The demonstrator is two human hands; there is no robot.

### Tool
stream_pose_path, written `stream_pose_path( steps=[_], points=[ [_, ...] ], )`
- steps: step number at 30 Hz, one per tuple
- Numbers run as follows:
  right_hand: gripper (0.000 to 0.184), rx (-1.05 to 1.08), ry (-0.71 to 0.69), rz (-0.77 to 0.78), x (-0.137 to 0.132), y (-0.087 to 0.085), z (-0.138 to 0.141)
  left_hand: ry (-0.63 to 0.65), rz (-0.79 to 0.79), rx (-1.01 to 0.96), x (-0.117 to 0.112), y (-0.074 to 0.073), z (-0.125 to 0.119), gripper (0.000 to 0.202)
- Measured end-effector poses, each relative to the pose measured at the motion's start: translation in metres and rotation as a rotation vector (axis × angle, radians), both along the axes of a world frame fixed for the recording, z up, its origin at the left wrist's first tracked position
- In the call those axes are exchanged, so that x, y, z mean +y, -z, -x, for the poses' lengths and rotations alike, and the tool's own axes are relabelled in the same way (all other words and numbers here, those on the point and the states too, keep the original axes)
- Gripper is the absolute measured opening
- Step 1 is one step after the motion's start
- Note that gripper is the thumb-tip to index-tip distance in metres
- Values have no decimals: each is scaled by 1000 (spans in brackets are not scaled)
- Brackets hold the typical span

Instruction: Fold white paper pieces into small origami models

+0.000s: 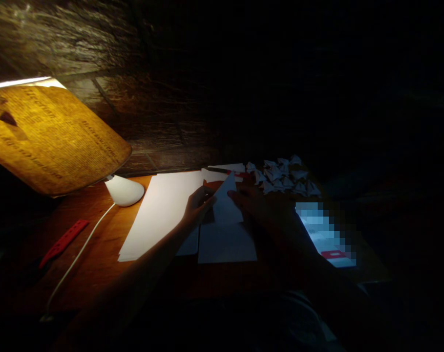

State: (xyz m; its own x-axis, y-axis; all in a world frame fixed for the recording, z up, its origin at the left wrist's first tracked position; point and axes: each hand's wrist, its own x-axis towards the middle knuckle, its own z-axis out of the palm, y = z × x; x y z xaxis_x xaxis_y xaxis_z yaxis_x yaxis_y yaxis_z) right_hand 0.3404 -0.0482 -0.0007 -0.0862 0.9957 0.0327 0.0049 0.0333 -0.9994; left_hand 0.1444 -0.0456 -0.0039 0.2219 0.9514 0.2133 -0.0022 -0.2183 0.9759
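Between my hands is a white sheet of paper point(226, 203), held up so that its top comes to a point. My left hand point(200, 201) grips its left edge between thumb and fingers. My right hand point(248, 199) is closed on the right edge; its fingers are dark and partly in shadow. Below the held sheet another white sheet point(227, 247) lies flat on the wooden table point(97, 254). Just left of it is a stack of white paper point(163, 210). Behind my hands lies a dark, thin tool with a red part point(222, 171), its kind unclear.
Several small folded paper pieces point(276, 173) are grouped at the back right. A lit screen point(322, 239) lies at the right. On the left stand a lamp with a printed shade point(60, 142), its white base point(124, 190) and cord point(78, 254). A red perforated strip point(63, 243) lies nearby.
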Motion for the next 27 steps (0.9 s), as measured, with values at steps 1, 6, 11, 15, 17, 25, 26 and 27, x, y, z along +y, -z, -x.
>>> stream_pose_path(
  steps=[1, 6, 11, 15, 17, 25, 26, 27],
  points=[
    [31, -12, -6, -10, -1, 0, 0, 34, -4, -1, 0, 0, 0, 38],
    [30, -119, -19, -90, -7, -2, 3, 97, -7, 53, 3, 6, -1, 50],
    [29, -89, -77, -75, -8, -4, 5, 54, -100, 69, 7, 4, -2, 34],
    [7, -60, -113, -30, -9, -8, 5, 37, -24, 36, 6, 5, -2, 37],
    [7, -56, -120, 16, -10, -8, 6, 65, 24, 11, 6, 9, -2, 38],
    [9, -151, -147, -142, -6, 5, 8, 168, 27, 75, 7, 23, 6, 47],
    [10, -149, -164, -145, -6, 6, 7, 172, 5, 121, 6, 23, 7, 51],
    [10, -153, -172, -149, -6, 6, 7, 163, -14, 164, 5, 23, 7, 56]
  ],
)
